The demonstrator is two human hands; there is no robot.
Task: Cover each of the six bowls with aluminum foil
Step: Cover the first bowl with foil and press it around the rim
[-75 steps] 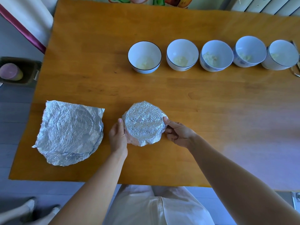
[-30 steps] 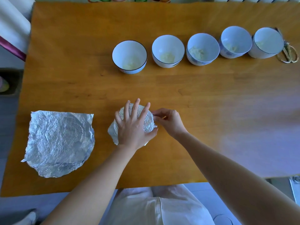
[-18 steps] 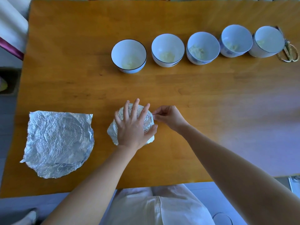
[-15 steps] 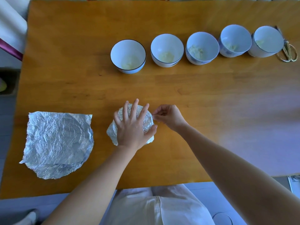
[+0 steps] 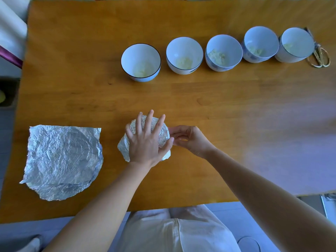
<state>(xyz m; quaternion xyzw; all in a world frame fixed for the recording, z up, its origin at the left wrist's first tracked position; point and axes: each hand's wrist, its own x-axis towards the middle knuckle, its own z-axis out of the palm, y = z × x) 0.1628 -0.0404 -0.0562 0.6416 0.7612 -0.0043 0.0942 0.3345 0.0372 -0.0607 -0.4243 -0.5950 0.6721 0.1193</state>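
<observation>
Head view: wooden desk (image 5: 218, 106) over a grey floor (image 5: 7, 142).
Near its front edge sits the foil-covered bowl (image 5: 163, 135); left hand (image 5: 145, 142) lies flat on top, fingers spread; right hand (image 5: 190, 139) pinches its foil edge.

- The counter (image 5: 181, 99) is orange-brown wood with visible grain.
- Five uncovered white bowls stand in a row along the far part of it, running from the middle toward the far right corner: the dark-rimmed bowl (image 5: 141, 55), the second bowl (image 5: 184, 49), the third bowl (image 5: 230, 47), the fourth bowl (image 5: 262, 38) and the fifth bowl (image 5: 299, 40). Each holds a little pale yellowish food.
- Gold-handled scissors (image 5: 320, 58) lie just beside the fifth bowl, at the right edge.
- A foil-covered bowl (image 5: 163, 136) sits toward the near edge, about midway along it.
- Crinkled foil sheets (image 5: 61, 160) lie flat near the near left corner, well apart from the row.
</observation>
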